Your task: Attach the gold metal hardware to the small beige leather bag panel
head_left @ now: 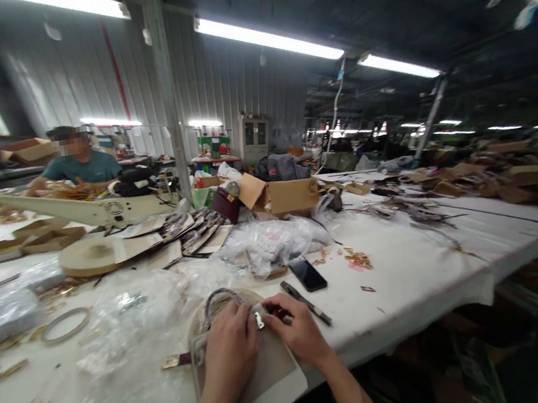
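Observation:
A pale beige handbag (268, 366) lies at the table's front edge, below both hands. Its rounded grey handle (219, 293) rises behind my left hand (230, 345), whose fingers are closed over the upper part of the bag. A small shiny metal plate (259, 320) shows between the hands, against the bag. My right hand (295, 324) is closed in a pinch beside that plate; what its fingertips hold is hidden. From the bag's left side sticks out a dark strap with a gold-coloured end (172, 362).
Right of the bag lie a dark slim tool (307, 303) and a phone (307, 274), with gold-coloured metal pieces (358, 258) beyond. Crumpled clear plastic (130, 357), a tape ring (65, 325) and a cardboard box (293, 196) occupy the table. Another person (81, 163) sits at far left.

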### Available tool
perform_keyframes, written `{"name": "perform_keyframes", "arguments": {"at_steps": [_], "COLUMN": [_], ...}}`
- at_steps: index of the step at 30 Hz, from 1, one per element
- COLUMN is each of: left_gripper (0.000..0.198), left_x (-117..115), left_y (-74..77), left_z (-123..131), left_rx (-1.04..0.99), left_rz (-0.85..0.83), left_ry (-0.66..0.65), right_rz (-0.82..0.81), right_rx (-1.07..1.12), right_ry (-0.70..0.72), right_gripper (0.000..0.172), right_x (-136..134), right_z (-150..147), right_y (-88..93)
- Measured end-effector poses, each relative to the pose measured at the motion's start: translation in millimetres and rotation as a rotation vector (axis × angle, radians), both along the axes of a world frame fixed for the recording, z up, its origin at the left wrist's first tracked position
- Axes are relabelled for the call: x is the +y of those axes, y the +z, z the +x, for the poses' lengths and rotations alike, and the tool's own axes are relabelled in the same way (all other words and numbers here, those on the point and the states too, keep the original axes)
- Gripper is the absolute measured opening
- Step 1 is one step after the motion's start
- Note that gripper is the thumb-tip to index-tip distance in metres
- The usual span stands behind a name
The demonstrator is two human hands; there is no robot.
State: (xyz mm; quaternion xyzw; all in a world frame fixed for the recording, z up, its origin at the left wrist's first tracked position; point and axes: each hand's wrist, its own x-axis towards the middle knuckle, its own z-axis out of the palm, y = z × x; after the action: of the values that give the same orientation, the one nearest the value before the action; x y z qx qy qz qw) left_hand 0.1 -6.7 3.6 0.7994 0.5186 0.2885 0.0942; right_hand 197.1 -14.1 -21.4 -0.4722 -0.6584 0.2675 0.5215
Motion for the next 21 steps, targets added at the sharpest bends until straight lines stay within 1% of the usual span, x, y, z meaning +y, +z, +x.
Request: {"name": "perform_keyframes", "arguments": {"at_steps": [2,4,6,9,11,14,18,21], "left_gripper": [0.027,0.022,0.019,0.024,0.027,0.029,0.026,0.023], "left_x": [-9,-13,-9,-1,0,-3,-5,-5], "left_y": [6.0,6.9,0.5,-13.6,-19.1,-20.1,-16.5,-14.2], "left_z": [0,1,0,-3,-3,-1,-1,-2], "left_rx": [-0.018,-0.026,-0.016,-0.010,-0.029,-0.050,-0.065,-0.075], "left_rz": [-0.009,-0.023,-0.033,-0.013,-0.002,0.002,0.003,-0.012], "left_ry": [0.027,0.037,0.033,0.038,0.044,0.039,0.037,0.036], "right_rz": [-0.002,-0.018,-0.035,-0.036,-0.020,-0.004,0.019,0.021], "right_rx": [-0.023,-0.036,-0.016,-0.020,-0.061,-0.114,-0.123,-0.143], "right_ry": [-0.002,-0.018,-0.057,-0.088,-0.111,-0.140,-0.166,-0.157], "right_gripper": [0.031,0.037,0.047,0.059,0.061,0.060,0.066,0.068], "right_x": [-5,-2,10,31,35,31,25,25], "right_z": [1,7,16,26,31,32,27,26], "right_y": [-0.2,-8.7,-26.3,-52.9,-59.7,-54.5,-43.1,-41.0]}}
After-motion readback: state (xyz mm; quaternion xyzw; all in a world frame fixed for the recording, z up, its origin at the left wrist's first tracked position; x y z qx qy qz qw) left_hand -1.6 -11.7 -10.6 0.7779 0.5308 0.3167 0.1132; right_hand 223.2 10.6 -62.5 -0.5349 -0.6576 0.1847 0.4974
